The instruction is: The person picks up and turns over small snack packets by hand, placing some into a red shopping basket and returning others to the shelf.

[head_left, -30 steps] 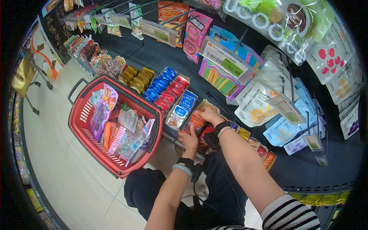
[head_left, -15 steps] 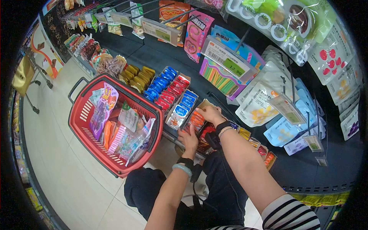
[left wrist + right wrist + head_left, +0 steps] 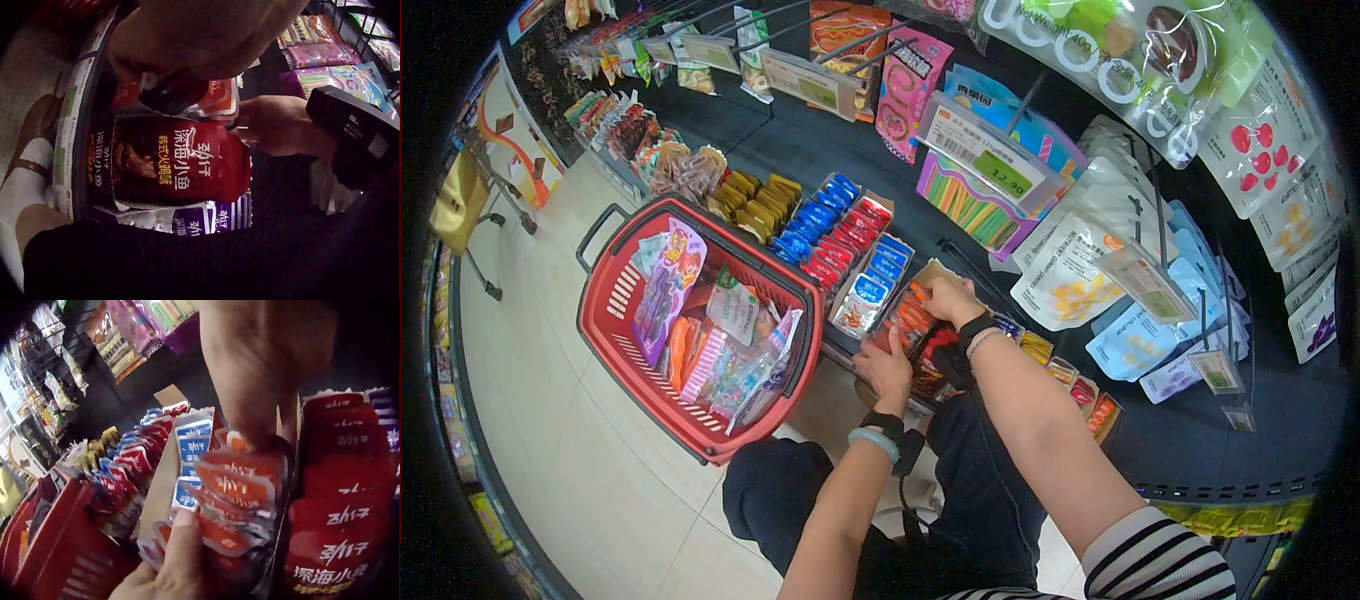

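My right hand [image 3: 950, 300] reaches into the back of an open carton of orange snack packets [image 3: 240, 487], its fingers curled at the rear packets and the fingertips partly hidden. At the carton's front, my left hand [image 3: 887, 365] lies with its fingers loosely extended. Its thumb [image 3: 185, 528] rests against the front orange packets in the right wrist view. Beside them stands a carton of dark red fish snack packets [image 3: 187, 159], below my right wrist. On the other side is a carton of blue and white packets [image 3: 875, 285].
A red shopping basket [image 3: 800, 400] with several bagged sweets stands on the left, against the shelf edge. More cartons of red packets [image 3: 855, 235] and gold packets [image 3: 760, 198] line the shelf. Hanging bags [image 3: 1070, 265] and price tags [image 3: 990, 155] project above and to the right.
My left hand has shifted slightly left and down along the carton front. My right fingers have moved a little at the back, and more of the orange packets shows between the hands.
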`<state>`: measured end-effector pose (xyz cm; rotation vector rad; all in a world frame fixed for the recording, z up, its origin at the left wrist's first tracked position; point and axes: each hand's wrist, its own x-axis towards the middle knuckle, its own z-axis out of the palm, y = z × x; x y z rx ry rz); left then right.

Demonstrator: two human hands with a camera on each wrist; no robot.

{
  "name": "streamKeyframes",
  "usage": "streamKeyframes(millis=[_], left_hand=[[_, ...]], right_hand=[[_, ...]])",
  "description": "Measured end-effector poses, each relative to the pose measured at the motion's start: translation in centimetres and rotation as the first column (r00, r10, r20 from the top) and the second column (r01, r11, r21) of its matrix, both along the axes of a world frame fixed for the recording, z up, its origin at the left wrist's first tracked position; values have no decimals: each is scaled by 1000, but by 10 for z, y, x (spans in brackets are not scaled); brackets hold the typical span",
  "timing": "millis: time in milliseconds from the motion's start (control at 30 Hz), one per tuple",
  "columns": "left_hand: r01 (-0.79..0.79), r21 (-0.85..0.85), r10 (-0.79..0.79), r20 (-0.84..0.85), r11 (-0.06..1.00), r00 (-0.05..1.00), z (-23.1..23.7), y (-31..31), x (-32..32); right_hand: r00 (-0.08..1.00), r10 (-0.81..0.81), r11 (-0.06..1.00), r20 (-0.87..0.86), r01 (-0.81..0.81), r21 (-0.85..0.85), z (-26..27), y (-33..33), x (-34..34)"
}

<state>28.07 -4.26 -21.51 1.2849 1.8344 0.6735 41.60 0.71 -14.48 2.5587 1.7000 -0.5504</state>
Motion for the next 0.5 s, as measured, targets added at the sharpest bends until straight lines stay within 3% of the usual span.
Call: streamKeyframes(millis=[133, 200, 333, 400, 500], left_hand=[[-34, -49, 39, 88, 998, 995, 14, -2, -2], [-37, -50, 40, 77, 998, 996, 12, -2, -3], [-27, -69, 30, 54, 997, 998, 19, -2, -2], [-23, -52, 25, 30, 998, 999, 17, -3, -1], [-10, -52, 10, 11, 999, 1000, 16, -4, -2]], right_hand=[[992, 62, 998, 114, -58, -38, 2, 7, -5], [965, 195, 980, 174, -184, -79, 9, 8, -7], [961, 215, 975, 175, -202, -91, 7, 9, -6], [988, 146, 989, 44, -144, -45, 7, 6, -6], [986, 145, 985, 85, -152, 86, 1, 2, -8]])
